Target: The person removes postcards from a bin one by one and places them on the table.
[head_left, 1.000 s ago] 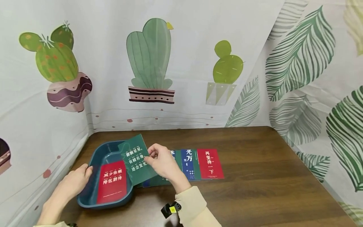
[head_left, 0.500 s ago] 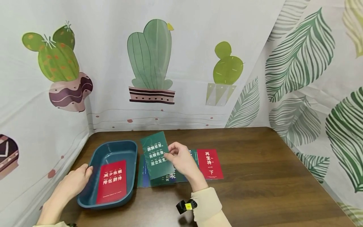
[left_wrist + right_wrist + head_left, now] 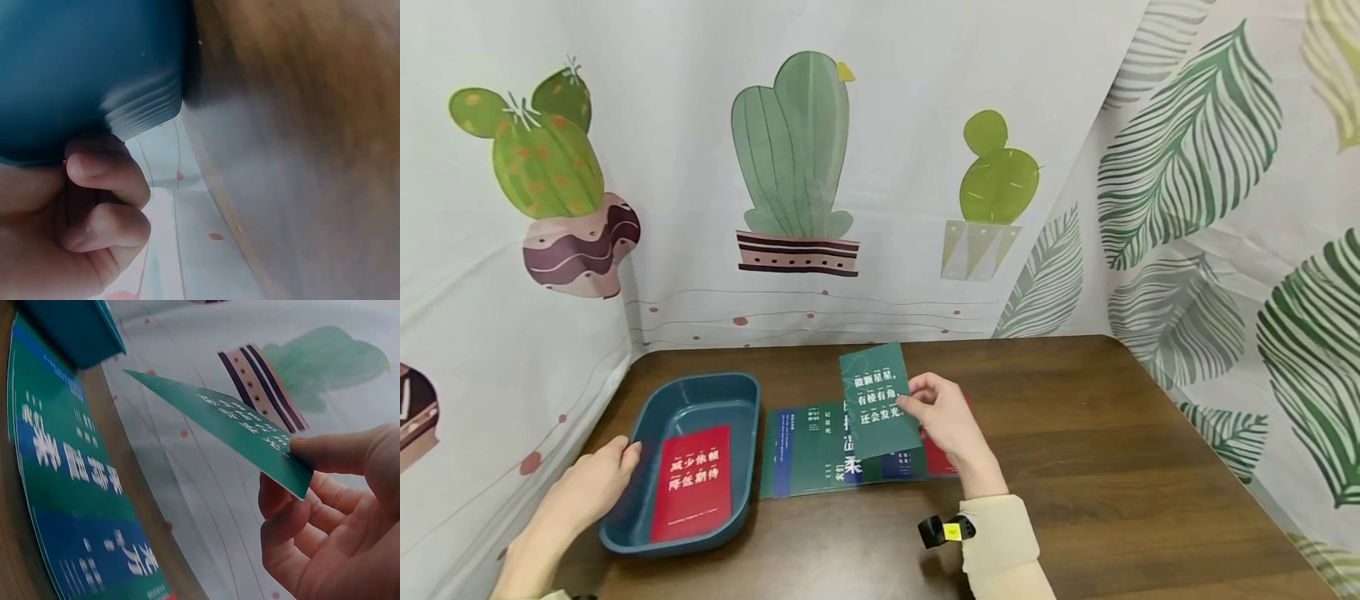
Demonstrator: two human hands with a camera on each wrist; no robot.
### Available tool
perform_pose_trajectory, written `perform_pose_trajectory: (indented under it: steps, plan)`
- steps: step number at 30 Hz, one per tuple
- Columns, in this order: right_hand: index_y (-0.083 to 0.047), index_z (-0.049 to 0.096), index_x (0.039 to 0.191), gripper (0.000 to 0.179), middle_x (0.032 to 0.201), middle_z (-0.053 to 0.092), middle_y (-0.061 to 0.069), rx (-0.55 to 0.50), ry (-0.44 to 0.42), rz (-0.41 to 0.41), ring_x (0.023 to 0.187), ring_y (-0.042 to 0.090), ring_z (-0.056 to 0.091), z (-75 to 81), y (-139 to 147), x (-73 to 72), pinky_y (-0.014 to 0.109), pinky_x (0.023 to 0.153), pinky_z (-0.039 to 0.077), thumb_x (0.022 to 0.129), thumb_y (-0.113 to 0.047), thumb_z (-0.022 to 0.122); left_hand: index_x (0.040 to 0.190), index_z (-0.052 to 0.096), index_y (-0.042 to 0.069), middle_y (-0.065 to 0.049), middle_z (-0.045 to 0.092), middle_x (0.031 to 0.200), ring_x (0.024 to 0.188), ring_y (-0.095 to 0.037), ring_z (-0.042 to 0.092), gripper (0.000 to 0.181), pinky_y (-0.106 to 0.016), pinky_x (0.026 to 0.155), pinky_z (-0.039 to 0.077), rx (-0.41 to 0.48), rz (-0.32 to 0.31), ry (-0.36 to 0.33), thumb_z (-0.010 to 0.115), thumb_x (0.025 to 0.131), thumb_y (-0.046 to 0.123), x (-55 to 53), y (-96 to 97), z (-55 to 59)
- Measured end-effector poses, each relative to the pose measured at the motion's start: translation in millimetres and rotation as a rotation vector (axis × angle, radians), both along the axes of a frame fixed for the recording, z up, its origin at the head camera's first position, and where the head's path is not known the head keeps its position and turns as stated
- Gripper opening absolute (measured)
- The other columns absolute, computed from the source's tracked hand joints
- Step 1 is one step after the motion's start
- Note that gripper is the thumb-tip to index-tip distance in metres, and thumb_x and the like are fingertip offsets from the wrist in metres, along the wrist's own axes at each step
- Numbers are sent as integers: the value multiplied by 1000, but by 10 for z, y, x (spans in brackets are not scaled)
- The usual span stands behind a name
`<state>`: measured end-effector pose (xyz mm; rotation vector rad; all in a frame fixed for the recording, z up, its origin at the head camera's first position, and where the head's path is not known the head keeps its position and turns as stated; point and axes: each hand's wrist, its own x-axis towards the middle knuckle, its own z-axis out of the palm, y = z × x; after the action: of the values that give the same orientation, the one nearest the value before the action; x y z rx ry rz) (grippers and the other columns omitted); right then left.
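Note:
My right hand (image 3: 947,417) pinches a green card (image 3: 876,396) with white Chinese characters by its right edge. Thumb on top and fingers beneath show in the right wrist view, where the card (image 3: 219,431) is tilted above the table. Below it lies an overlapping row of green and blue cards (image 3: 805,475), with a red card (image 3: 940,458) at the right end, partly hidden by the hand. My left hand (image 3: 591,483) grips the left rim of a blue plastic tray (image 3: 751,483); curled fingers (image 3: 115,172) show beneath that rim. Inside the tray lies another red card (image 3: 692,479).
The brown wooden table (image 3: 1090,467) carries the tray on its left side and the card row in the middle. A white curtain (image 3: 910,308) printed with cacti and leaves hangs behind and at both sides.
My right hand has carried the green card rightward, from beside the tray's edge to above the right part of the row. The left hand has stayed on the tray.

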<state>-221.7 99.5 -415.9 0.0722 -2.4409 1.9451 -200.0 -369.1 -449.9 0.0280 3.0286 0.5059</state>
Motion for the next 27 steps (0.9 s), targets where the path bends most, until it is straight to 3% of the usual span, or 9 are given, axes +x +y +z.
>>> perform_pose_trajectory:
  steps: [14,27]
  plan:
    - [0,60,96,15,73,63,7,44,-69,-114,51,18,46,-200,595,-43,28,45,40,87,-5,72,100,52,-3,-23,60,80,77,-45,61,34,-59,63,46,5,-4,10,41,104,29,28,-21,1]
    - [9,59,105,22,72,64,5,120,-168,-160,52,13,47,-433,1104,-31,28,47,39,90,-6,67,105,50,-4,-26,59,85,77,-43,61,38,-58,63,47,4,21,-26,42,103,33,-1,-6,3]
